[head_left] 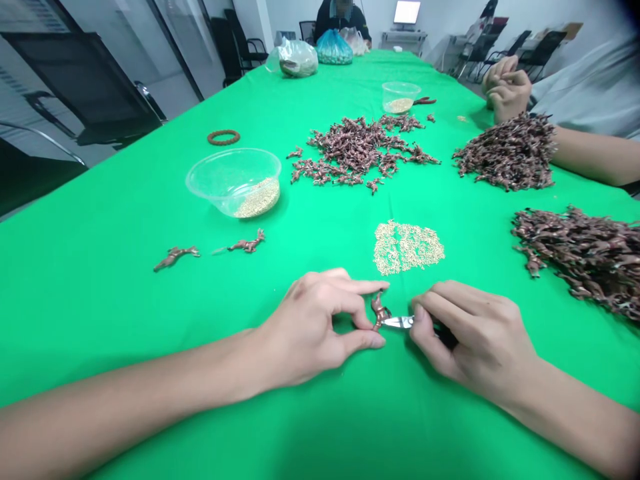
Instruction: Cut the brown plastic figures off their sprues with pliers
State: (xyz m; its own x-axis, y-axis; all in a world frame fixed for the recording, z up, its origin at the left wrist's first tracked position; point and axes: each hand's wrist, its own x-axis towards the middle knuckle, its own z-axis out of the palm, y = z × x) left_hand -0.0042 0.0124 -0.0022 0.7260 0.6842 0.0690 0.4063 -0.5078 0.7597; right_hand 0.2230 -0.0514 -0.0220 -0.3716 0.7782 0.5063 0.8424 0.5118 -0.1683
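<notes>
Between the thumb and fingers of my left hand (325, 320) is a small brown animal figurine (379, 308), held just above the green cloth. My right hand (465, 333) is closed around a pair of pliers (399, 322); their silver jaws touch the figurine's lower right side. Most of the handles are hidden in my palm. Beyond my hands lies a flat patch of tiny gold rings (409, 248). Two more figurines rest to the left, one a leaping animal (247, 243) with a clear strip at its end, the other a similar figurine (176, 257).
A clear plastic bowl (234, 157) holds more gold pieces. Piles of brown figurines lie at centre (357, 150) and right (590, 250). A co-worker's hands (507, 87) are beside another pile (510, 152). A second bowl (400, 90), a brown ring (223, 137) and filled bags (334, 48) stand farther off.
</notes>
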